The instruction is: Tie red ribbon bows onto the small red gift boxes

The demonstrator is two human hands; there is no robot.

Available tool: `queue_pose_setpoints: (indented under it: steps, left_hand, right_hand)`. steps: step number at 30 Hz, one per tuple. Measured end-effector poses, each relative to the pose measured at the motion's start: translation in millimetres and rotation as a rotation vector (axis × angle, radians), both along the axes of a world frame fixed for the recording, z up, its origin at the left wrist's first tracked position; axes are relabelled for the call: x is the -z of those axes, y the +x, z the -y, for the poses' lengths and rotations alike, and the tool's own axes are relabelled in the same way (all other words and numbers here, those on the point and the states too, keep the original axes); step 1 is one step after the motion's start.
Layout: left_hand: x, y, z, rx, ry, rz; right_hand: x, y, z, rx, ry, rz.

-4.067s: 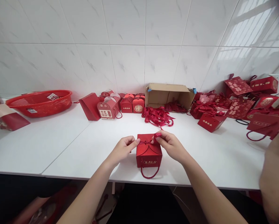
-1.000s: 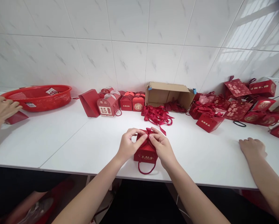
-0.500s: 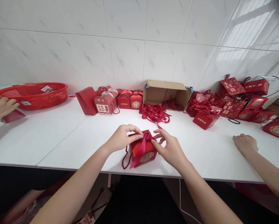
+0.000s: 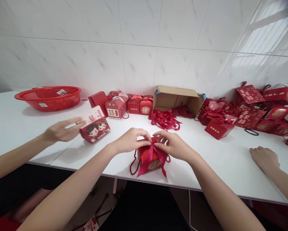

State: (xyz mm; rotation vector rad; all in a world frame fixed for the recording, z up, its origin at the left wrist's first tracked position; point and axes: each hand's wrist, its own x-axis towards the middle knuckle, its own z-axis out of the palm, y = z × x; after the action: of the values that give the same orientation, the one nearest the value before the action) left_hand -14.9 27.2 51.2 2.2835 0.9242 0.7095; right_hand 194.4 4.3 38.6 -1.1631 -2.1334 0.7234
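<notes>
From my distant place, I see the left hand (image 4: 135, 141) in a narrow pinch, thumb and forefinger closed on the ribbon bow (image 4: 149, 154). The right hand (image 4: 174, 145) curves around the other side of this bow, its thumb close to the knot; I cannot tell if its fingers grip the ribbon. The bow sits on top of the red gift box (image 4: 154, 165), which stands near the front edge of the white table (image 4: 221, 166), between both hands. Its two tails hang down the front, on either side of a gold round pattern. A rope handle (image 4: 131, 168) loops out at the left of the box.

Behind it I see the ribbon pile (image 4: 164, 119), lying before the open cardboard carton (image 4: 177, 91). To the left, a co-worker's hand (image 4: 64, 130), blurred, holds a box with printed cartoon figures (image 4: 95, 130). To the right, another person's hand (image 4: 264, 158) rests on the table. Farther away are the red basket (image 4: 54, 103) at left and the heap of red boxes (image 4: 252, 115) at right.
</notes>
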Motion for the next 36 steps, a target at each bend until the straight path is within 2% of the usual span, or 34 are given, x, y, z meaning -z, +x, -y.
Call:
queue_pose_setpoints:
  steps: [4, 7, 10, 15, 22, 25, 30, 36]
  left_hand:
    - [-1.4, -3.1, -1.6, -0.002, 0.051, -0.023]
    - [-2.9, -6.0, -5.1, 0.001, 0.079, -0.05]
    - [-5.0, -7.5, -8.5, 0.019, 0.102, -0.112]
    - [-7.2, -7.8, -12.9, 0.048, 0.117, -0.166]
    - [-11.2, -9.8, -21.2, 0.027, 0.113, -0.23]
    - [-12.8, -10.5, -20.7, 0.055, 0.04, -0.229]
    - [-13.3, -10.4, -16.1, 0.179, -0.101, -0.209]
    - [-4.3, -10.9, -19.2, 0.173, -0.006, -0.296]
  right_hand:
    - [5.6, 1.4, -1.7, -0.075, 0.163, -0.006]
    - [6.6, 5.6, 2.3, -0.194, 0.301, 0.084]
    - [10.2, 7.3, 3.8, -0.222, 0.363, 0.18]
    - [17.6, 5.8, 2.5, -0.203, 0.305, 0.147]
    - [21.1, 10.2, -0.6, -0.244, 0.252, 0.136]
    - [22.8, 11.3, -2.2, -0.268, 0.286, 0.101]
    - [25.2, 10.8, -5.3, -0.316, 0.299, 0.083]
    - [27.7, 12.3, -8.1, -0.331, 0.298, 0.059]
